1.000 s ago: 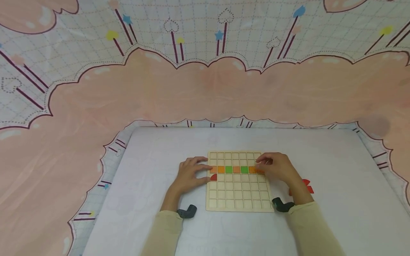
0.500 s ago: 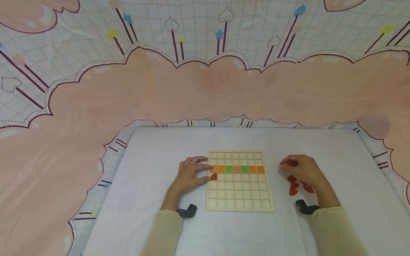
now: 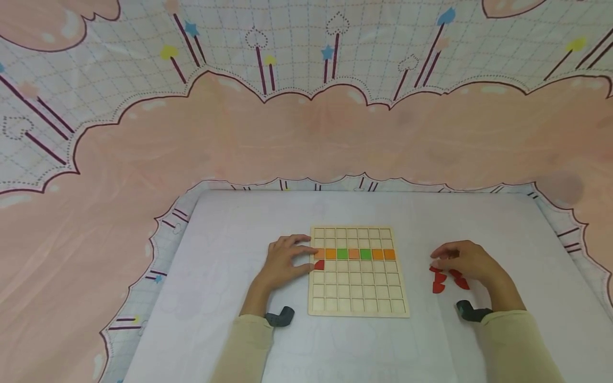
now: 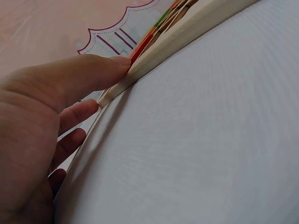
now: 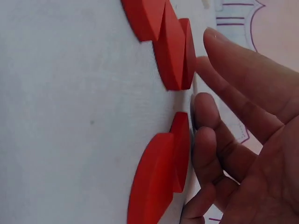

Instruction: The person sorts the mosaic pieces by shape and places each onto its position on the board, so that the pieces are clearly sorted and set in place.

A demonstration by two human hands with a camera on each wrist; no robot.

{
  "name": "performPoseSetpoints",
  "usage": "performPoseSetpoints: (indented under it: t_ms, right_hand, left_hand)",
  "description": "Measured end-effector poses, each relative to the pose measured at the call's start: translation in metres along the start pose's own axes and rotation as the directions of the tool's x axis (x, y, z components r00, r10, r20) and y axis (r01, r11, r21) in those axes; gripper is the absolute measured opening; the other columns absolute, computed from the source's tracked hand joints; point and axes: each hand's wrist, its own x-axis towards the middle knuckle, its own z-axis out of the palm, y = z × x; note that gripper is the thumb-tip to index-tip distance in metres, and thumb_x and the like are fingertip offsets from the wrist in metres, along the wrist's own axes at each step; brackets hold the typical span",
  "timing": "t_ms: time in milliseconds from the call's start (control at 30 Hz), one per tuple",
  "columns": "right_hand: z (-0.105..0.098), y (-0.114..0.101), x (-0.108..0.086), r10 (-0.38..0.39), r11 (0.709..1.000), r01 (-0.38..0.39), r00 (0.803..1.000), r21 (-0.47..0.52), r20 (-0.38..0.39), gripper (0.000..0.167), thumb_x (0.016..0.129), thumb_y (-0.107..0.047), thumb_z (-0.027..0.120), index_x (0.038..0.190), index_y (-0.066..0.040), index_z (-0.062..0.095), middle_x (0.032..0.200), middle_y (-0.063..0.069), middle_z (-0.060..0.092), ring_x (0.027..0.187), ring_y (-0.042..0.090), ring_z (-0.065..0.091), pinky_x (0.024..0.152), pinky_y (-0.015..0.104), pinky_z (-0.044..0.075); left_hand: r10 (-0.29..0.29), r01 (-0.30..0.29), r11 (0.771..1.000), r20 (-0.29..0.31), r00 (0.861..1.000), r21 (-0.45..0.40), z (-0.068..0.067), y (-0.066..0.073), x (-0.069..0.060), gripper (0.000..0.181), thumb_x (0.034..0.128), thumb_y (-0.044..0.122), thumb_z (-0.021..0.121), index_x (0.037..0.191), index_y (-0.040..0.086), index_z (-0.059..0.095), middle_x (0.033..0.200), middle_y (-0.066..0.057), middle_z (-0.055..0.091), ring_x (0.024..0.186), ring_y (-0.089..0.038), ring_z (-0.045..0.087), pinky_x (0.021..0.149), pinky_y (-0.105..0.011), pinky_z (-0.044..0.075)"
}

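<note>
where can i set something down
Free: the white table between the sleeves, nearer than the board, and beyond it to the far edge. Crowded: the board's left edge at the left grip, and around the red pieces by the right grip.

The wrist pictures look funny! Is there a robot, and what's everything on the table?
No robot: those are a person's left hand and right hand. The wide picture comes from a camera worn on the head. The close-ups come from a camera on each wrist; the dark gadgets by the sleeves are probably those. On the white table lies a wooden grid board with a row of orange and green tiles, and one red quarter-circle piece below its left end. The left hand touches the board's left edge. The right hand is beside five loose red pieces; I can't see it holding any.
</note>
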Motion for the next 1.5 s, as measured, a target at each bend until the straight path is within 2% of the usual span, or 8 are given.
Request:
performPoseSetpoints:
  t_ms: [267, 400, 700, 900, 1167, 1267, 1400, 1500]
  right_hand:
    - [-0.001, 0.006, 0.0, -0.034, 0.999, 0.033, 0.999, 0.025, 0.021, 0.033, 0.083, -0.031, 0.084, 0.109, -0.012, 0.076, 0.098, 0.007, 0.059, 0.093, 0.024, 0.051, 0.07, 0.034, 0.048]
    - [0.0, 0.006, 0.0, -0.05, 0.999, 0.05, 0.999, 0.017, 0.019, 0.03, 0.082, -0.027, 0.084, 0.106, -0.011, 0.075, 0.1, 0.007, 0.061, 0.095, 0.025, 0.052, 0.071, 0.034, 0.049]
    - [0.0, 0.005, 0.0, -0.047, 0.999, 0.047, 0.999, 0.024, 0.023, 0.026, 0.083, -0.026, 0.083, 0.101, -0.011, 0.072, 0.095, 0.006, 0.06, 0.092, 0.025, 0.051, 0.07, 0.034, 0.047]
    - [-0.005, 0.005, 0.0, -0.018, 0.992, 0.011, 0.998, 0.122, 0.062, 0.027, 0.086, -0.028, 0.081, 0.099, -0.009, 0.067, 0.088, 0.007, 0.062, 0.083, 0.024, 0.057, 0.066, 0.034, 0.051]
    - [-0.001, -0.008, 0.0, -0.049, 0.979, 0.048, 0.999, 0.198, -0.002, 0.032, 0.09, -0.03, 0.078, 0.113, -0.01, 0.068, 0.1, 0.009, 0.068, 0.087, 0.023, 0.059, 0.068, 0.032, 0.054]
    - [0.004, -0.016, 0.001, -0.065, 0.975, 0.069, 0.998, 0.214, -0.025, 0.028, 0.09, -0.029, 0.077, 0.11, -0.01, 0.069, 0.098, 0.009, 0.069, 0.079, 0.022, 0.059, 0.061, 0.031, 0.052]
    - [0.012, -0.028, 0.004, -0.07, 0.974, 0.075, 0.997, 0.215, -0.031, 0.025, 0.09, -0.03, 0.077, 0.103, -0.01, 0.068, 0.091, 0.007, 0.068, 0.075, 0.021, 0.058, 0.059, 0.031, 0.049]
    - [0.019, -0.036, 0.007, -0.084, 0.966, 0.09, 0.996, 0.243, -0.035, 0.026, 0.09, -0.029, 0.077, 0.106, -0.01, 0.067, 0.094, 0.006, 0.069, 0.086, 0.022, 0.06, 0.069, 0.031, 0.05]
  left_hand:
    - [-0.007, 0.007, 1.0, 0.015, 1.0, -0.007, 0.0, 0.001, 0.0, 0.039, 0.0871, 0.04, 0.077, 0.125, 0.032, 0.073, 0.148, 0.004, 0.055, 0.133, -0.026, 0.047, 0.106, -0.055, 0.031]
    - [0.005, -0.005, 1.0, 0.0, 1.0, -0.003, 0.0, 0.001, 0.001, 0.039, 0.0867, 0.041, 0.077, 0.125, 0.032, 0.073, 0.147, 0.004, 0.056, 0.132, -0.026, 0.048, 0.105, -0.055, 0.032]
    - [-0.005, 0.005, 1.0, 0.003, 1.0, -0.005, 0.001, -0.002, 0.001, 0.039, 0.0872, 0.041, 0.077, 0.125, 0.033, 0.073, 0.147, 0.006, 0.055, 0.134, -0.024, 0.046, 0.106, -0.053, 0.031]
    - [-0.006, 0.006, 1.0, 0.007, 1.0, 0.003, 0.002, -0.003, 0.001, 0.039, 0.0874, 0.043, 0.077, 0.126, 0.034, 0.073, 0.148, 0.006, 0.055, 0.135, -0.024, 0.046, 0.108, -0.054, 0.031]
    - [-0.01, 0.01, 1.0, 0.01, 1.0, 0.007, 0.002, -0.004, 0.001, 0.04, 0.0875, 0.044, 0.077, 0.126, 0.035, 0.072, 0.148, 0.006, 0.054, 0.136, -0.024, 0.046, 0.108, -0.055, 0.031]
    - [-0.011, 0.011, 1.0, 0.01, 1.0, 0.015, 0.003, -0.005, 0.001, 0.039, 0.0879, 0.044, 0.077, 0.126, 0.035, 0.072, 0.148, 0.007, 0.054, 0.136, -0.023, 0.045, 0.108, -0.054, 0.031]
    - [-0.014, 0.014, 1.0, 0.011, 1.0, 0.016, 0.004, -0.007, 0.002, 0.039, 0.088, 0.043, 0.077, 0.126, 0.035, 0.072, 0.149, 0.007, 0.054, 0.136, -0.023, 0.045, 0.109, -0.054, 0.03]
    - [-0.011, 0.011, 1.0, 0.013, 1.0, 0.015, 0.005, -0.008, 0.002, 0.039, 0.0881, 0.043, 0.077, 0.126, 0.035, 0.072, 0.149, 0.007, 0.054, 0.137, -0.024, 0.045, 0.109, -0.054, 0.03]
